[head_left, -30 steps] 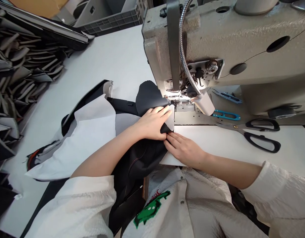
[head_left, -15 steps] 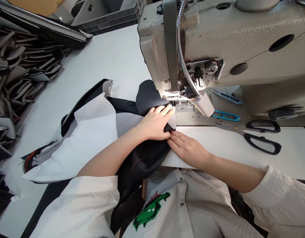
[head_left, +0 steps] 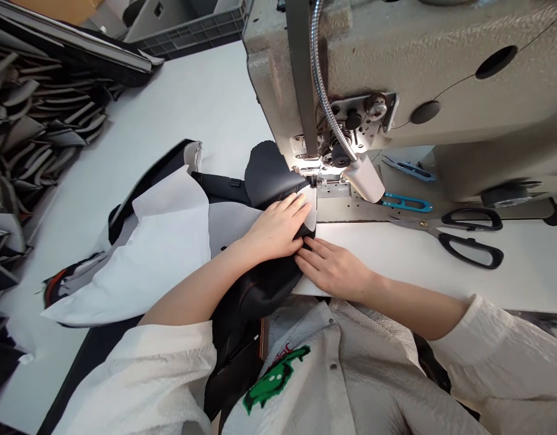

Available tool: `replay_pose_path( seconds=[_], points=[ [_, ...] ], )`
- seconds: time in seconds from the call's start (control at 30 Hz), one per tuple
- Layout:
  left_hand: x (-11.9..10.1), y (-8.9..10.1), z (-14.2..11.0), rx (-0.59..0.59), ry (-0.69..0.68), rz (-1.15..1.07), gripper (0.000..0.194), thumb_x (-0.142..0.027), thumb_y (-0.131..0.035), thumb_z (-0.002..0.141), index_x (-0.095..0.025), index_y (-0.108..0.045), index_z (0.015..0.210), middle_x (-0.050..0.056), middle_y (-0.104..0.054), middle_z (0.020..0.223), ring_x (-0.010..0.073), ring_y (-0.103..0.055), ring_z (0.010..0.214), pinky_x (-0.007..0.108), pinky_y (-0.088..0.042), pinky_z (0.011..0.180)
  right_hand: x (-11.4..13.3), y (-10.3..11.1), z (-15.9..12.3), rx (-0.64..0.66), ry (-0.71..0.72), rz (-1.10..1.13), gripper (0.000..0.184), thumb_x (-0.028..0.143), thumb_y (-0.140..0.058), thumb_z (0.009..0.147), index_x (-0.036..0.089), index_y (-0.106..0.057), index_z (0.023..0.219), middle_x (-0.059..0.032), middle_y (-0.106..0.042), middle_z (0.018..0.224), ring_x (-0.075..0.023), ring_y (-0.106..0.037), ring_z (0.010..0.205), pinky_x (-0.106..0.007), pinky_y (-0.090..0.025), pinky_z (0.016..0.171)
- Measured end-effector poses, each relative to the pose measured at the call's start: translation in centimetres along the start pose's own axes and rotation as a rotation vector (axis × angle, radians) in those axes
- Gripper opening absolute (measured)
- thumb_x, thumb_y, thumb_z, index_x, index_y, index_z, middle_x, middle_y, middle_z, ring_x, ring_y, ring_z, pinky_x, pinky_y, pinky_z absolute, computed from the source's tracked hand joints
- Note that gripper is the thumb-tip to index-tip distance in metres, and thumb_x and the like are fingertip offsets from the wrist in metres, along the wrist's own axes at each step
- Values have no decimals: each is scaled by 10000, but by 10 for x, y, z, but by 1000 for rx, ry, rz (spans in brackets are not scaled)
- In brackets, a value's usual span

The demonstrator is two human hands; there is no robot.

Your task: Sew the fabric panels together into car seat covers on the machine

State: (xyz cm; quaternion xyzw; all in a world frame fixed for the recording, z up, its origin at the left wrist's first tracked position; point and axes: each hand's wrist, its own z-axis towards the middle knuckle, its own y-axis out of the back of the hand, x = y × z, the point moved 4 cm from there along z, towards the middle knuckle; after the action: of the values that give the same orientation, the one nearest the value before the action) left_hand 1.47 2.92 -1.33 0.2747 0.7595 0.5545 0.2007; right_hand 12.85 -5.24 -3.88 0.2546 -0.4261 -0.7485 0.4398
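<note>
Touching fabric (head_left: 233, 219), left hand (head_left: 275, 228), right hand (head_left: 331, 269), each grip unclear, white table (head_left: 210, 103), crate (head_left: 197, 31) beyond.

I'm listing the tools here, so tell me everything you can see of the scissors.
The scissors lie unheld, right of the right hand, over the edge where the white table meets a metal plate. Two black loop handles sit apart; slim grey blades, apparently metal, point to the person's left. A brass-coloured screw joins them.

Head-worn view, facing forward and down, close
</note>
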Motion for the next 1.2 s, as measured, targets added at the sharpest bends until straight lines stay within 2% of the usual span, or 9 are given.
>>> replay_pose_path(
  seconds=[0.3,0.5,0.7,0.77,0.87,0.93,1.0,1.1,1.2],
  points=[
    [-3,0,-8,-80,-24,5,595,-241,-537,809,-92,-422,1373,158,-355,1495,278,-309,1393,396,-347,1096,2,0,0,-3,24,-7,250,81,-479,907,43,-659,1077,-139,-702,1025,-284,-629,1075,-403,-537,924],
    [-4,3,7,-123,0,60,536,-267,-552,828,-85,-476,1326,186,-433,1433,305,-382,1343,422,-409,1038,-9,-1,0,36,-47,7,281,64,-459,906,40,-655,1105,-148,-684,1109,-280,-606,1120,-403,-515,968],
    [19,7,30,-162,-57,51,517,-233,-539,825,-136,-490,1330,144,-430,1440,282,-380,1341,407,-369,1066,-31,-16,4,92,-125,88,350,110,-443,910,36,-608,1209,-161,-602,1273,-293,-534,1217,-446,-465,1022],
    [30,16,26,-176,-54,35,514,-271,-551,834,-167,-485,1333,127,-443,1418,286,-405,1313,407,-379,1047,-37,-20,6,95,-114,118,363,154,-441,916,31,-603,1217,-166,-589,1289,-302,-516,1235,-475,-434,1045],
    [41,34,4,-229,101,-14,537,-369,-578,845,-161,-472,1328,132,-515,1274,279,-526,1152,372,-452,933,-38,-21,9,86,-64,150,356,179,-441,921,42,-616,1199,-159,-612,1260,-293,-531,1218,-487,-409,1061],
    [34,38,-13,-212,159,-14,448,-331,-529,888,-172,-491,1305,100,-566,1111,233,-590,990,322,-481,823,-31,-18,9,60,-20,163,343,169,-443,922,61,-621,1194,-139,-640,1222,-279,-560,1183,-470,-426,1047],
    [13,31,-23,-127,122,58,372,-221,-452,924,-176,-511,1289,74,-581,949,209,-602,869,299,-476,731,-19,-14,8,24,23,160,326,152,-447,918,66,-633,1171,-130,-670,1163,-271,-595,1129,-454,-446,1026],
    [-16,13,-20,-13,79,164,359,-137,-409,928,-137,-533,1265,67,-571,822,220,-598,825,304,-457,657,-3,-10,7,18,56,124,291,118,-454,901,53,-662,1094,-147,-695,1071,-266,-631,1050,-443,-462,1007],
    [-27,1,-10,30,112,213,356,-146,-411,939,-142,-523,1276,63,-576,818,224,-599,820,310,-440,620,1,-8,8,48,54,90,271,98,-459,889,51,-677,1042,-166,-693,1046,-266,-641,1019,-419,-491,971]
  ],
)
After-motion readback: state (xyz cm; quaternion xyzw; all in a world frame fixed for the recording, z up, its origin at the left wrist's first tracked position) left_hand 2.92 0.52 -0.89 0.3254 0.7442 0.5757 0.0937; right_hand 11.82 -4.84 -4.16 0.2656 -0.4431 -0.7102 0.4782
